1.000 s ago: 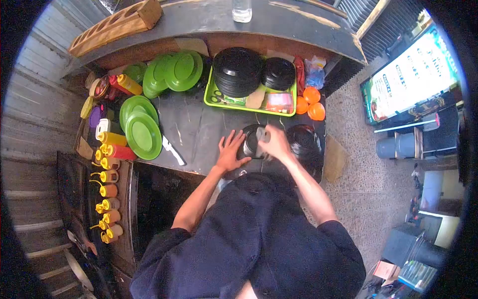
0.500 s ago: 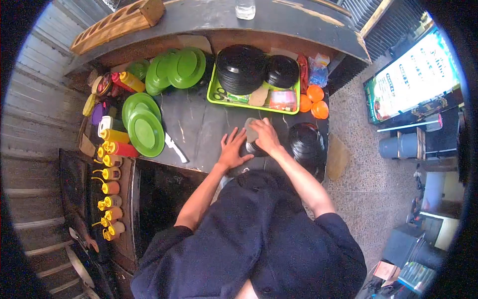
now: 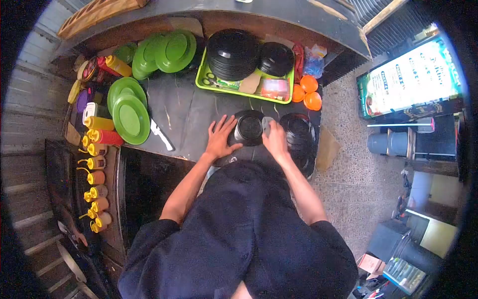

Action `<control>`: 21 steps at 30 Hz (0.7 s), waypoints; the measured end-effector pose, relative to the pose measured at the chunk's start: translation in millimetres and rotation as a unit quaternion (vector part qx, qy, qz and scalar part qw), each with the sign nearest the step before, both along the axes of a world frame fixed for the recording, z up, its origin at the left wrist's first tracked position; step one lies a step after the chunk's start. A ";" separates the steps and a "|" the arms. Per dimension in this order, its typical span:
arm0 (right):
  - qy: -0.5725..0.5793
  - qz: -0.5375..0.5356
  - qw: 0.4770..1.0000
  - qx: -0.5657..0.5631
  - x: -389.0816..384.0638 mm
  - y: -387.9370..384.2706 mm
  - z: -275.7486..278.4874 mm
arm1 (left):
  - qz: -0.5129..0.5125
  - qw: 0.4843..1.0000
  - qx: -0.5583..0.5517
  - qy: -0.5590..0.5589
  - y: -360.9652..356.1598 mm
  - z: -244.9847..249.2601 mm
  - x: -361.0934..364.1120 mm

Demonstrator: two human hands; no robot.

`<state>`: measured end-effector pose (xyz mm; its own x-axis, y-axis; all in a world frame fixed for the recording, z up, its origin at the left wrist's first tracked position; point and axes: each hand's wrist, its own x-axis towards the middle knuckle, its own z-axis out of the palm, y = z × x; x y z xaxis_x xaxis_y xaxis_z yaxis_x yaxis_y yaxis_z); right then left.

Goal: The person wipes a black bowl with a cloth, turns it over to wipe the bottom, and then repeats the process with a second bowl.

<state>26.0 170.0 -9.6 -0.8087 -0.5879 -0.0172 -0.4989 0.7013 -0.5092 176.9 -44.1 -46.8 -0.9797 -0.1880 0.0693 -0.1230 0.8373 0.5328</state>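
A round black dish [image 3: 249,128], a plate or shallow bowl, lies on the dark counter in front of me. My left hand [image 3: 221,139] is spread open at its left edge, fingers pointing away from me. My right hand [image 3: 276,142] is closed on a folded grey cloth [image 3: 267,125] at the dish's right rim. Just beyond that hand, a group of black dishes [image 3: 297,130] stands near the counter's right end. Part of the cloth is hidden under my fingers.
A lime-green tray [image 3: 239,93] carries stacked black plates [image 3: 233,55] and smaller items. Orange cups [image 3: 311,101] sit beside it. Green plates [image 3: 130,119] and a white-handled knife [image 3: 162,135] lie left. Sauce bottles [image 3: 97,163] line the left side. A shelf edge [image 3: 249,15] runs behind.
My right hand has slid the cloth from the dish's top to its right rim, uncovering the middle. My left hand stays spread at the left edge. The whole view has shifted slightly.
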 end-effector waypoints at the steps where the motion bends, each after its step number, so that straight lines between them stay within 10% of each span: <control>1: -0.004 0.001 1.000 0.002 9.1 4.6 1.6 | -0.001 1.000 -0.002 -0.001 0.6 -0.2 -0.2; 7: -0.092 0.015 0.995 -0.041 25.6 17.9 10.6 | -0.003 1.000 0.014 -0.014 1.4 1.7 -2.0; 10: -0.208 -0.151 0.961 -0.102 -8.2 26.1 1.6 | 0.002 1.000 0.016 -0.015 9.1 13.0 -3.8; 13: -0.372 -0.258 0.857 -0.248 -27.6 29.9 4.1 | 0.143 0.973 0.173 -0.049 20.3 19.1 -7.3; 15: -0.321 -0.267 0.881 -0.221 -19.1 25.7 15.1 | 0.263 0.836 0.475 -0.076 21.9 5.9 -11.0; 21: -0.272 -0.231 0.911 -0.206 0.2 -1.5 20.8 | 0.271 0.797 0.533 -0.079 4.7 -5.6 -20.7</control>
